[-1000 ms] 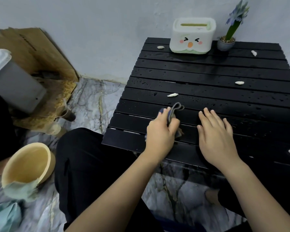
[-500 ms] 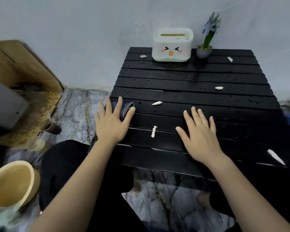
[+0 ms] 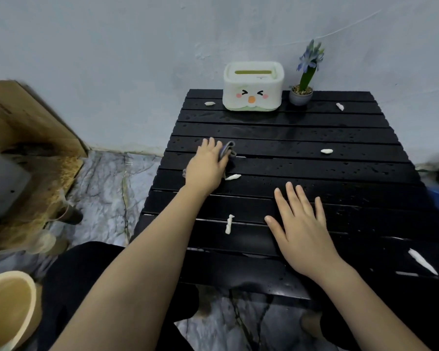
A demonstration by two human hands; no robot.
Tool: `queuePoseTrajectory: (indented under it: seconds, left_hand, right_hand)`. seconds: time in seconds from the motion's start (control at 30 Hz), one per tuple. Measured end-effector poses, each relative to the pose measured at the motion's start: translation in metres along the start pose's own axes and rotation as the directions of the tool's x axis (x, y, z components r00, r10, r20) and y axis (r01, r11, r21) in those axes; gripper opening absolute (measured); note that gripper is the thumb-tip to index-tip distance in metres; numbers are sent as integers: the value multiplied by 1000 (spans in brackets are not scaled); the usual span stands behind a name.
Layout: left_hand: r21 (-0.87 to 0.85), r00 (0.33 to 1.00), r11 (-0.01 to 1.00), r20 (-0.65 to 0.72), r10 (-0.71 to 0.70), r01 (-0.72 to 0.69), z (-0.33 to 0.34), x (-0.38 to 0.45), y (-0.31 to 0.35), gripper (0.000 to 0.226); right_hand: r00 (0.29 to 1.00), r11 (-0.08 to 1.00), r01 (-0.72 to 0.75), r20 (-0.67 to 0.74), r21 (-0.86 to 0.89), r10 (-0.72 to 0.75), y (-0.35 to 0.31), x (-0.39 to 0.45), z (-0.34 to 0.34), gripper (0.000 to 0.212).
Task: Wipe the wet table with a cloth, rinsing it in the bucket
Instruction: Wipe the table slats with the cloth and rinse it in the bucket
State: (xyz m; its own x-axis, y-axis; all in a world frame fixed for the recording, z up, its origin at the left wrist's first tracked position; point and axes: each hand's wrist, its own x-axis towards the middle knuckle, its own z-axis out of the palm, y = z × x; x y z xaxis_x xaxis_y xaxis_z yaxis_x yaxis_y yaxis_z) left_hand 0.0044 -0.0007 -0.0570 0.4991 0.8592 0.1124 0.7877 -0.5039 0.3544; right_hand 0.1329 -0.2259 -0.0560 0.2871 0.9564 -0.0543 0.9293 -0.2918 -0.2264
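Grey cloth (image 3: 228,148) mostly hidden under left hand (image 3: 208,166); finger grip unclear; right hand (image 3: 302,229) spread.

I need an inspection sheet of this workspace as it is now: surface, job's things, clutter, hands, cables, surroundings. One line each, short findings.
Surface: black slatted table, water drops across the slats.
Job's things: grey cloth on the table under the left hand; yellowish bucket on the floor at lower left.
Clutter: white scraps on the slats, e.g. one near the front; tissue box with a face and small potted flower at the back.
Hands: left hand presses the cloth; right hand lies flat on the table.
Cables: thin line on the wall, kind unclear.
Surroundings: marble-pattern floor, cardboard against the wall.
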Motion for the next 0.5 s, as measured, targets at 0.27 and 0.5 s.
queuePoseTrajectory:
  seconds: [0.27, 0.5]
  left_hand:
    - [-711, 971, 700, -112, -210, 69, -19, 7, 10, 27]
    - [-83, 945, 958, -158, -286, 276, -3, 75, -102, 43]
  right_hand:
    - [1000, 999, -14, -25, 42, 15, 3, 6, -1, 77]
    - [1000, 999, -17, -16, 38, 17, 5, 12, 1, 78]
